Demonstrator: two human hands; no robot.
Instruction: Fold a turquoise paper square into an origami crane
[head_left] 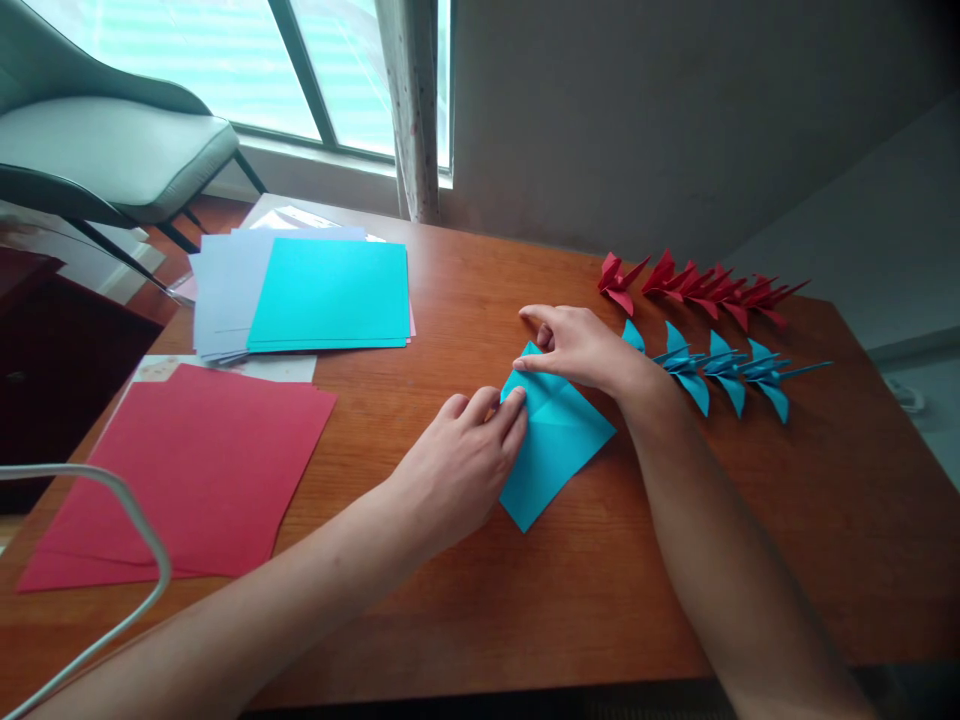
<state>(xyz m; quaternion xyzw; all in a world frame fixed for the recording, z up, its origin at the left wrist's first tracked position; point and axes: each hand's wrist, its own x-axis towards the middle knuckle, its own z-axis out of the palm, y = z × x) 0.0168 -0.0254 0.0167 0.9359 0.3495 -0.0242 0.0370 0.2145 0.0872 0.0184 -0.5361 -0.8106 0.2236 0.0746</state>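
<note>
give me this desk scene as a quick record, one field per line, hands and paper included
left hand: fingertips on left side of blue paper
right hand: thumb near its top corner, forefinger apart from thumb
blue paper: creased, on wooden table
red paper birds: row at far right
blue paper birds: nearer row, partly behind right wrist
red sheets: left
blue sheets: overlapping white sheets

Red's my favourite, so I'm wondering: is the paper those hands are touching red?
No, the folded paper touched by the left hand and right hand is bright blue.
</note>
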